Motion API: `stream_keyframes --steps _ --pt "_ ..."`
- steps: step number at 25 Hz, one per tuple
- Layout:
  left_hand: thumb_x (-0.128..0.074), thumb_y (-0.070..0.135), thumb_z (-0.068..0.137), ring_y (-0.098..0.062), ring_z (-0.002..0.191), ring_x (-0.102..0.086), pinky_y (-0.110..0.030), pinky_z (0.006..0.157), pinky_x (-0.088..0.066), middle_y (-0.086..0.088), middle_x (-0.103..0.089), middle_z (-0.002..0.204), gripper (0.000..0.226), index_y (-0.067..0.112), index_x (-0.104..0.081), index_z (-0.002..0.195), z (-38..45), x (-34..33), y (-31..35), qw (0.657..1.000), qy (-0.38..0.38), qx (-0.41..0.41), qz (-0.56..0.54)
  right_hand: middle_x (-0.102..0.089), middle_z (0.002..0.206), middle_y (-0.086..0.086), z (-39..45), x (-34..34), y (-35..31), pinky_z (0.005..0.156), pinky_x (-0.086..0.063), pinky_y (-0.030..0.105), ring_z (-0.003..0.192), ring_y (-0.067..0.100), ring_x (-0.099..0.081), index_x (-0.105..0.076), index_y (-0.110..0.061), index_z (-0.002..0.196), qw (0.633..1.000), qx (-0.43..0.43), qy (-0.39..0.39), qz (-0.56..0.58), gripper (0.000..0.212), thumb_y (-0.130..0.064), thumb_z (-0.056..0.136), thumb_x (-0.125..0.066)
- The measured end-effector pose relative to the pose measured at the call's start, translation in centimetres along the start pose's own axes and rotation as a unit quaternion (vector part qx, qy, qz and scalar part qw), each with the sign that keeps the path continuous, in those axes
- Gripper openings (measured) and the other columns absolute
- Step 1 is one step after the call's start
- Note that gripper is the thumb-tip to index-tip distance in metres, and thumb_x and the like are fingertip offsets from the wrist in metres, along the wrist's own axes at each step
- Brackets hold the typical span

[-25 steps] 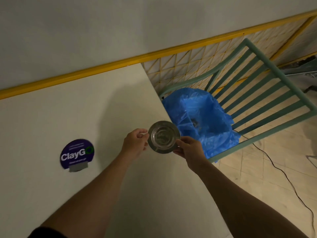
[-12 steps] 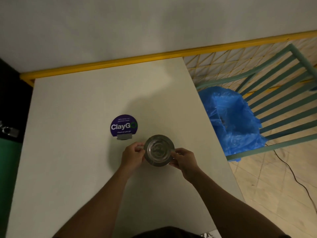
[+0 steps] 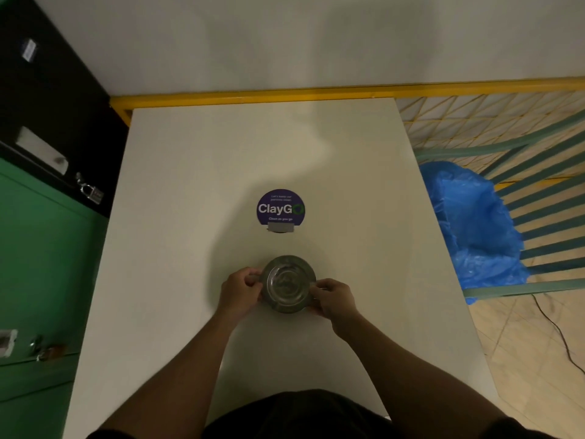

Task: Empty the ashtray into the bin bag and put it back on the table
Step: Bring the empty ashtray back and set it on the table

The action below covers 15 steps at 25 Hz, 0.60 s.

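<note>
Ashtray (image 3: 288, 284) rim pinched by left hand (image 3: 241, 293) and right hand (image 3: 333, 300) fingers above table (image 3: 190, 217).

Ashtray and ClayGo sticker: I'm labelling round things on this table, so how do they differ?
The ashtray is bare dished metal; the ClayGo sticker is flat, purple and printed. The ashtray is held by the left hand and right hand; the sticker is untouched, farther from the person. Both are round.

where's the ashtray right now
The ashtray sits mid-table between the left hand and right hand, just below the round ClayGo sticker.
</note>
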<state>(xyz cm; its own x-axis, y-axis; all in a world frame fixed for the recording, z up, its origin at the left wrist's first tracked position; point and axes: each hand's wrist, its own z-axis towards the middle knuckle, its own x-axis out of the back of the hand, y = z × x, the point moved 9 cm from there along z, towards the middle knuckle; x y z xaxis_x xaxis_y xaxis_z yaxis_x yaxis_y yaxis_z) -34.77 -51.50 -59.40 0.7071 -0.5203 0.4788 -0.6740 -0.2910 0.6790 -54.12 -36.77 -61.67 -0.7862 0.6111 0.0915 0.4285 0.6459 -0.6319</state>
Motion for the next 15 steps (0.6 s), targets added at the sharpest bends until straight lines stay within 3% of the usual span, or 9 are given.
stream_keyframes --steps 6,9,15 --pt "-0.064 0.010 0.077 -0.015 0.059 -0.071 -0.038 0.068 -0.063 0.005 -0.075 0.079 0.024 0.023 -0.073 0.095 -0.2 0.7 -0.6 1.000 0.000 -0.003 -0.004 -0.074 0.087 0.014 -0.7 -0.7 0.1 0.050 -0.056 0.022 0.070 0.022 -0.074 -0.072 -0.013 0.085 1.000 -0.005 0.026 -0.014 0.005 -0.016 0.087 -0.075" --pt "-0.064 0.011 0.075 -0.016 0.062 -0.072 -0.038 0.070 -0.062 0.004 -0.076 0.079 0.025 0.035 -0.067 0.081 -0.2 0.6 -0.5 1.000 -0.006 -0.007 0.021 -0.074 0.088 0.015 -0.8 -0.5 -0.3 0.050 -0.056 0.022 0.071 0.023 -0.074 -0.072 -0.012 0.086 0.999 -0.003 0.038 -0.027 0.006 -0.017 0.086 -0.075" --pt "-0.067 0.013 0.069 -0.020 0.056 -0.070 -0.040 0.069 -0.062 0.001 -0.072 0.058 0.015 0.023 -0.066 0.080 -0.6 -0.3 -1.7 0.999 -0.026 0.035 0.032 -0.072 0.081 0.005 -0.2 -0.1 -3.4 0.040 -0.046 0.014 0.063 0.014 -0.067 -0.071 -0.019 0.081 0.991 0.036 0.061 -0.112 0.007 -0.022 0.083 -0.077"
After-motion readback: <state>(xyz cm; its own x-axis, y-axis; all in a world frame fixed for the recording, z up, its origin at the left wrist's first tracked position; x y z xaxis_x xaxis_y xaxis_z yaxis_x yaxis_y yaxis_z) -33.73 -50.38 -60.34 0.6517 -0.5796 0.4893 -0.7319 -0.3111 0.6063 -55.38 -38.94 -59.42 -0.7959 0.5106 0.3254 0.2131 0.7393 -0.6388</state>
